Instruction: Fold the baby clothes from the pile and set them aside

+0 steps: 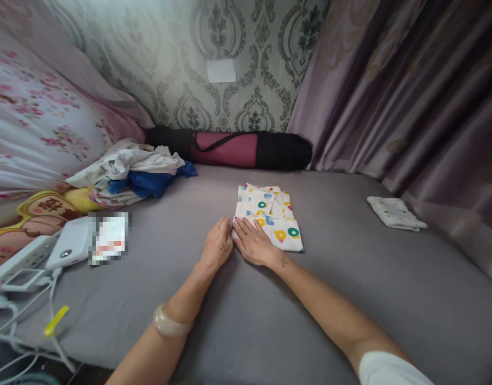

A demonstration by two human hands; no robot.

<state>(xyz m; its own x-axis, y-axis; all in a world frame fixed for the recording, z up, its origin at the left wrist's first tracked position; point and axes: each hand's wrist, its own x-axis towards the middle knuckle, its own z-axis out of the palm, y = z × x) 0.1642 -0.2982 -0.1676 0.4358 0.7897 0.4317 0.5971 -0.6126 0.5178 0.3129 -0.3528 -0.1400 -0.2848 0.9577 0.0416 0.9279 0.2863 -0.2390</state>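
Note:
A folded white garment (284, 227) printed with yellow, green and blue figures lies on the grey bed sheet in front of me. My right hand (251, 241) rests flat on its near left part, palm down and fingers spread. Against the left edge of the folded cloth is my left hand (220, 243), its fingers bent and held together at that edge. Its thumb and fingertips are partly hidden. The garment's far part shows overlapping folds and a slanting edge.
Right of it lies another folded white cloth (396, 213). A black and maroon bag (225, 148) lines the wall. At left are crumpled clothes (149, 179), a cushion (37, 214), a white power bank (71, 240), a power strip (27, 259) with cables, and a blurred-out packet (110, 238).

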